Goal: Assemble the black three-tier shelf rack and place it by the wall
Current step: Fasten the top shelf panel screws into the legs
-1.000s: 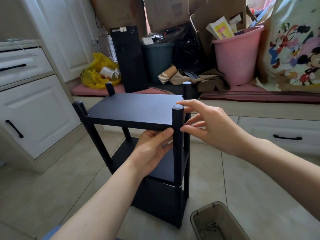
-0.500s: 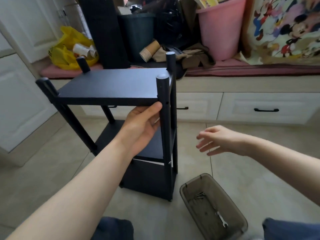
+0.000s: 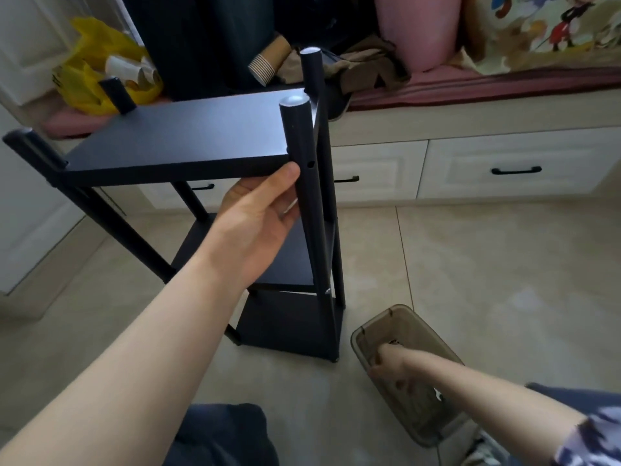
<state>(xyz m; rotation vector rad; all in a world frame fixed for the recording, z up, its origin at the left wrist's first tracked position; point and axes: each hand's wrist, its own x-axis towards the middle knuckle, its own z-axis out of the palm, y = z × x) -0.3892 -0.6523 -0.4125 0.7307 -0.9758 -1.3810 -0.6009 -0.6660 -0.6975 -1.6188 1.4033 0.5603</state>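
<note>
The black three-tier shelf rack [image 3: 188, 129] stands upright on the tiled floor in front of me, its four posts rising above the top shelf. My left hand [image 3: 258, 213] holds the top shelf from below, beside the front right post [image 3: 299, 129]; its thumb lies against the shelf's front edge and its fingers are tucked under the board. A screw hole shows in that post just below the shelf. My right hand [image 3: 393, 364] reaches down into a translucent brown tray [image 3: 379, 317] on the floor to the right of the rack. Blur hides what its fingers touch.
A small wrench [image 3: 437, 395] lies in the tray. Behind the rack runs a window seat with drawers [image 3: 504, 163], piled with a pink bucket [image 3: 416, 25], a yellow bag [image 3: 97, 62] and paper cups [image 3: 265, 63]. A white cabinet [image 3: 20, 213] stands at the left. My knee [image 3: 218, 435] is below.
My right hand left the front right post, dropped to the right and went into the tray. My view tilted down. My left hand stayed under the top shelf.
</note>
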